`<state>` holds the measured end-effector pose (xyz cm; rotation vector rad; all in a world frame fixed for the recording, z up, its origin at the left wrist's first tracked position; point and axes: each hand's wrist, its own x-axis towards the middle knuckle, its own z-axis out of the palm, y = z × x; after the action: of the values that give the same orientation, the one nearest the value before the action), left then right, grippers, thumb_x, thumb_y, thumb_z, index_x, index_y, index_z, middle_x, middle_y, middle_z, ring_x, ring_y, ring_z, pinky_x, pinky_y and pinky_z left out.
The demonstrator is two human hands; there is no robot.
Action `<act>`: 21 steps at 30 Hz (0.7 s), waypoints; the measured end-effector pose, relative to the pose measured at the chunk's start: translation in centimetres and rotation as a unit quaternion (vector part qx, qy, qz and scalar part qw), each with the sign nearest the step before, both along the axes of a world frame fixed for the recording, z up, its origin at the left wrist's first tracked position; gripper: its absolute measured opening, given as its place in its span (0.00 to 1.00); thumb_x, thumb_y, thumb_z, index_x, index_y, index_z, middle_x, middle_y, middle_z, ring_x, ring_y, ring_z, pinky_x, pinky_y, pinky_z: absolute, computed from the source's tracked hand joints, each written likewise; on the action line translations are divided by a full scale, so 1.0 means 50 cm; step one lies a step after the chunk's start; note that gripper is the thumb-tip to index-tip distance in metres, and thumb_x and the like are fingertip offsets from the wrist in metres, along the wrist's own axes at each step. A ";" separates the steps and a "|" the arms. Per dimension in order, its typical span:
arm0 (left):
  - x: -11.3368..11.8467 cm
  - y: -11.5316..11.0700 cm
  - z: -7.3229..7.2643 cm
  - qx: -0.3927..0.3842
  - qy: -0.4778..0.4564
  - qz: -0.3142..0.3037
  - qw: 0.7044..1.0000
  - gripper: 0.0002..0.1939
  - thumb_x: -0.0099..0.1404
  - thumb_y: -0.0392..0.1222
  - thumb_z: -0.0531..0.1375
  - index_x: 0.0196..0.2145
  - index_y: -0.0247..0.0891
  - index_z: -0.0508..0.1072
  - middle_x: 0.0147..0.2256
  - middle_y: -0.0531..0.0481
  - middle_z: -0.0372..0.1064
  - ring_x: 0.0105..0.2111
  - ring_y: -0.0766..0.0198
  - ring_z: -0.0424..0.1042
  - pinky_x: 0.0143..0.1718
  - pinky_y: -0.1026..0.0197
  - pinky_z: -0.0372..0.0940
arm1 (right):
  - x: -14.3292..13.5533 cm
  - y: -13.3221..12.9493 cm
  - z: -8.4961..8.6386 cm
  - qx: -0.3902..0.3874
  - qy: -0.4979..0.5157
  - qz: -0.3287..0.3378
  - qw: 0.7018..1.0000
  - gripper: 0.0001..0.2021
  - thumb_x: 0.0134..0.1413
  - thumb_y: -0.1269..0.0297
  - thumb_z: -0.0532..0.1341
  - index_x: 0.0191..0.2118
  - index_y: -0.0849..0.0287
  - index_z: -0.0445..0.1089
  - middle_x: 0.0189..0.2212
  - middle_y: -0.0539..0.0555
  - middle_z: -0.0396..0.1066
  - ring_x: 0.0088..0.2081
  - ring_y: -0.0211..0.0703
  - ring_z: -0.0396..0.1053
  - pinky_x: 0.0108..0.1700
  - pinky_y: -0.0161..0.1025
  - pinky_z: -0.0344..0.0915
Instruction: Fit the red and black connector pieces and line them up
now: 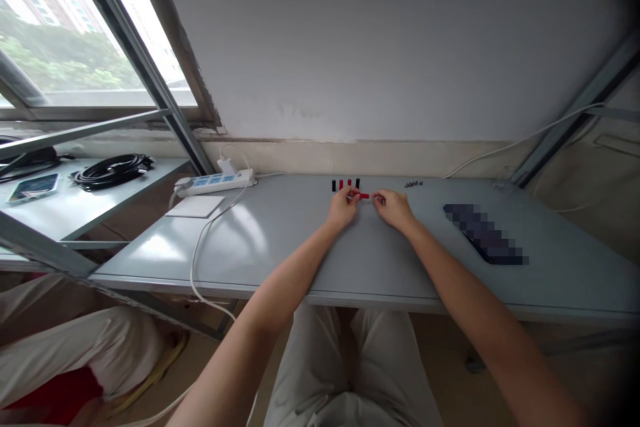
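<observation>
My left hand (343,207) is closed on a small red cylinder (365,196), which sticks out sideways from the fingertips toward the right. My right hand (394,207) hovers just right of the cylinder's free end, with thumb and fingers pinched together. Whatever lies in that pinch is too small to make out. Right behind my left hand, several short cylinders stand upright in a row: a black one (334,185) at the left end, red ones (341,184) between, and another black one (357,183) at the right. Beyond my right hand lie several tiny dark metal pieces (413,184).
A dark, partly pixelated flat object (483,233) lies on the grey table (280,240) at right. At left are a white power strip (215,181), a white flat box (196,207) and a trailing white cable (194,260). Another person's leg (85,353) shows lower left.
</observation>
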<state>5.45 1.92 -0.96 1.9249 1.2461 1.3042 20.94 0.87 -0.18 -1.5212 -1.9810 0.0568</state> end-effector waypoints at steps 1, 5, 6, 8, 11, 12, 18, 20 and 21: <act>-0.001 0.002 0.001 -0.010 -0.013 0.000 1.000 0.06 0.58 0.36 0.53 0.34 0.33 0.67 0.30 0.46 0.69 0.23 0.72 0.63 0.31 0.64 0.60 | 0.003 0.004 -0.004 -0.016 0.044 0.001 0.999 0.11 0.51 0.64 0.49 0.36 0.58 0.68 0.26 0.52 0.69 0.28 0.39 0.64 0.35 0.37 0.54; -0.002 -0.002 0.007 -0.042 -0.045 -0.023 0.998 0.07 0.58 0.35 0.53 0.34 0.33 0.68 0.31 0.46 0.69 0.21 0.73 0.63 0.29 0.65 0.61 | 0.007 0.017 -0.015 -0.098 0.186 0.033 0.977 0.16 0.55 0.58 0.44 0.34 0.60 0.66 0.22 0.52 0.67 0.23 0.36 0.62 0.29 0.34 0.57; -0.001 -0.004 0.009 -0.047 -0.046 -0.028 0.997 0.07 0.57 0.35 0.53 0.35 0.33 0.68 0.31 0.46 0.69 0.21 0.74 0.62 0.28 0.66 0.60 | 0.006 0.018 -0.016 -0.115 0.203 0.045 0.971 0.18 0.55 0.55 0.44 0.31 0.60 0.65 0.21 0.52 0.66 0.23 0.36 0.61 0.29 0.34 0.57; 0.001 -0.009 0.014 -0.053 -0.045 -0.031 0.997 0.07 0.58 0.35 0.53 0.35 0.32 0.68 0.31 0.45 0.69 0.20 0.74 0.62 0.27 0.66 0.60 | 0.003 0.019 -0.017 -0.141 0.227 0.068 0.961 0.19 0.53 0.50 0.45 0.27 0.60 0.64 0.18 0.51 0.63 0.21 0.36 0.60 0.27 0.34 0.57; 0.001 -0.010 0.016 -0.060 -0.045 -0.026 0.997 0.08 0.58 0.36 0.53 0.36 0.32 0.68 0.32 0.45 0.69 0.21 0.73 0.63 0.28 0.65 0.61 | 0.001 0.021 -0.019 -0.150 0.254 0.084 0.952 0.19 0.52 0.48 0.47 0.26 0.59 0.62 0.17 0.49 0.61 0.20 0.35 0.58 0.25 0.34 0.57; 0.001 -0.009 0.014 -0.059 -0.047 -0.023 0.997 0.08 0.58 0.36 0.53 0.36 0.32 0.68 0.32 0.44 0.69 0.22 0.73 0.63 0.29 0.65 0.61 | 0.001 0.021 -0.020 -0.147 0.257 0.083 0.951 0.19 0.51 0.48 0.47 0.26 0.59 0.62 0.18 0.49 0.61 0.20 0.34 0.58 0.25 0.34 0.57; -0.004 0.004 0.004 -0.048 -0.045 0.001 0.998 0.08 0.58 0.36 0.53 0.35 0.32 0.68 0.32 0.45 0.69 0.23 0.72 0.63 0.29 0.65 0.61 | 0.000 0.020 -0.024 -0.130 0.272 0.093 0.949 0.12 0.50 0.56 0.53 0.35 0.59 0.62 0.28 0.53 0.68 0.25 0.35 0.63 0.29 0.35 0.61; -0.004 0.004 0.005 -0.049 -0.044 0.003 0.998 0.08 0.58 0.35 0.53 0.35 0.32 0.68 0.31 0.45 0.69 0.23 0.73 0.63 0.29 0.66 0.61 | -0.001 0.017 -0.022 -0.123 0.261 0.102 0.952 0.12 0.50 0.57 0.53 0.37 0.59 0.63 0.30 0.54 0.69 0.27 0.35 0.64 0.30 0.35 0.61; -0.004 0.003 0.006 -0.049 -0.044 0.002 0.998 0.08 0.58 0.35 0.53 0.35 0.32 0.68 0.31 0.45 0.69 0.23 0.73 0.62 0.29 0.66 0.61 | 0.000 0.015 -0.021 -0.118 0.245 0.103 0.957 0.12 0.50 0.58 0.53 0.37 0.59 0.64 0.30 0.54 0.69 0.27 0.35 0.64 0.31 0.35 0.61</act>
<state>5.25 2.04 -0.66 1.7788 1.2483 1.2904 20.93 1.60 -1.23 -1.2724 -1.7553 0.7114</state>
